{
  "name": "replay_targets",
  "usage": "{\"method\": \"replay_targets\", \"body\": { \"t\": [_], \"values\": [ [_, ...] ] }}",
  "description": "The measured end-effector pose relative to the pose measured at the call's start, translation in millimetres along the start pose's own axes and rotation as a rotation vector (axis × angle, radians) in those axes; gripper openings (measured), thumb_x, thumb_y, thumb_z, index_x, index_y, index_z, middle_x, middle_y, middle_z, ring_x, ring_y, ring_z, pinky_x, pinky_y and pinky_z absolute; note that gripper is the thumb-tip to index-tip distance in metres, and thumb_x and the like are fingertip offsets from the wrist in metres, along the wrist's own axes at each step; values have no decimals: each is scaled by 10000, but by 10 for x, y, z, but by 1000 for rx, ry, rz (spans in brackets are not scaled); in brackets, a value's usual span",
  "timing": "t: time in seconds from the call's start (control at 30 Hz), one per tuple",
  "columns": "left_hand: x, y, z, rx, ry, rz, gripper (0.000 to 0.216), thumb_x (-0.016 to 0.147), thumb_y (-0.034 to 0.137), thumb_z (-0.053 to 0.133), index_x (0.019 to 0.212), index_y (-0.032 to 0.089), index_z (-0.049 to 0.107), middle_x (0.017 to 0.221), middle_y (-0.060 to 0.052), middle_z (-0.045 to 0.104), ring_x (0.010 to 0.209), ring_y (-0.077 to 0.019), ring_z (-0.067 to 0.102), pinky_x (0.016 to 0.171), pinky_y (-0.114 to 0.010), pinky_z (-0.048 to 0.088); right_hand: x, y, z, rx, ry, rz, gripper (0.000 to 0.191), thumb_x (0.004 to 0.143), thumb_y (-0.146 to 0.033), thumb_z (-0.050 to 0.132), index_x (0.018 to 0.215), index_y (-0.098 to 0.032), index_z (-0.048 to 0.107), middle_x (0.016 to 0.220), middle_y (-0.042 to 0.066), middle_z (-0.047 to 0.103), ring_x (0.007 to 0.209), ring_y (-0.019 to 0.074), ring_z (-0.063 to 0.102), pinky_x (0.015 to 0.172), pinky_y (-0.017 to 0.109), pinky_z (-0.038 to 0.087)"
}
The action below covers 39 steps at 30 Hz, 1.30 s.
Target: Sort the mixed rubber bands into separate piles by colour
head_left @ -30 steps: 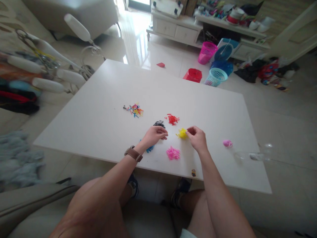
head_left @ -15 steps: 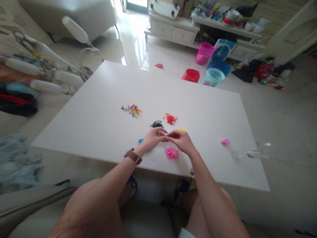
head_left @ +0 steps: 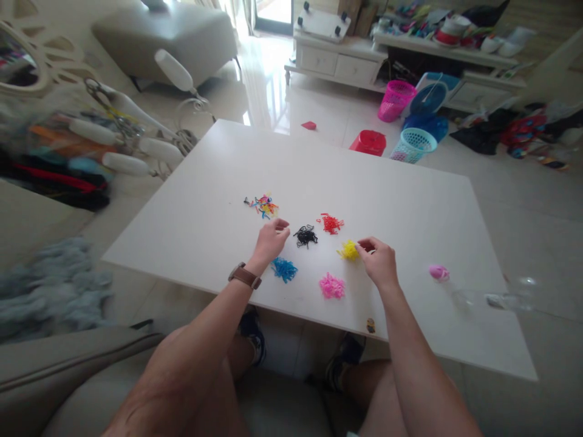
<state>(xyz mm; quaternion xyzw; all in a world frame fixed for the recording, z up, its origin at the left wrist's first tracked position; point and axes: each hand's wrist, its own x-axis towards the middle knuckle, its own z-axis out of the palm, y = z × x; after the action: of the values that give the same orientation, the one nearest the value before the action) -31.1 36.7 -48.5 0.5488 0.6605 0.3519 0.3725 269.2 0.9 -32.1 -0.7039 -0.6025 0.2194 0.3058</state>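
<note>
While the right hand (head_left: 379, 262) was at the yellow pile (head_left: 348, 250) on its left, the left hand (head_left: 269, 241) hung beside the black pile (head_left: 305, 235); whether either grasped anything, I could not tell. A light pinch seemed safest against scattering.

No legible writing.
No word, brand or number can be made out; the patch (head_left: 495, 301) on the clear object (head_left: 511, 300), between three and four o'clock on the counter (head_left: 214, 233), is too blurred to read.

Mixed-colour pile (head_left: 266, 206) scattered; black pile (head_left: 306, 236) between blue pile (head_left: 285, 270) and red pile (head_left: 332, 224); yellow pile (head_left: 348, 250) beyond pink pile (head_left: 332, 286).
</note>
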Motion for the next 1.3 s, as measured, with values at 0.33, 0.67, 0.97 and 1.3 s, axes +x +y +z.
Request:
{"method": "replay_targets", "body": {
  "t": [0.33, 0.67, 0.97, 1.3],
  "values": [
    [180, -221, -206, 384, 67, -179, 487, 832, 304, 570, 1305, 216, 642, 1578, -127, 432, 1468, -382, 307, 1166, -586, 281, -38, 33, -14, -19, 65, -49, 185, 800, -357, 653, 843, -189, 717, 875, 48, 675, 618, 147, 572, 647, 314, 478],
    [147, -125, -190, 447, 75, -188, 495, 844, 302, 528, 1317, 229, 655, 1514, -74, 529, 1398, -364, 399, 1120, -603, 346, -18, -5, -84, 63, 54, 2, 179, 790, -358, 663, 835, -193, 715, 860, 35, 666, 638, 149, 566, 652, 320, 477],
    [160, -137, -251, 398, 100, -181, 578, 841, 352, 514, 1404, 245, 589, 1563, -57, 472, 1439, -350, 364, 1168, -568, 329, -68, -69, -107, 82, 34, 2, 180, 805, -359, 645, 834, -197, 716, 871, 39, 679, 654, 155, 569, 645, 315, 471],
    [202, -218, -158, 499, 15, -91, 576, 828, 350, 573, 1400, 290, 591, 1634, -45, 371, 1502, -360, 272, 1204, -601, 201, -53, -58, -80, 85, -28, 18, 213, 804, -394, 643, 844, -202, 726, 906, 57, 699, 676, 170, 575, 654, 324, 478]
  ]
}}
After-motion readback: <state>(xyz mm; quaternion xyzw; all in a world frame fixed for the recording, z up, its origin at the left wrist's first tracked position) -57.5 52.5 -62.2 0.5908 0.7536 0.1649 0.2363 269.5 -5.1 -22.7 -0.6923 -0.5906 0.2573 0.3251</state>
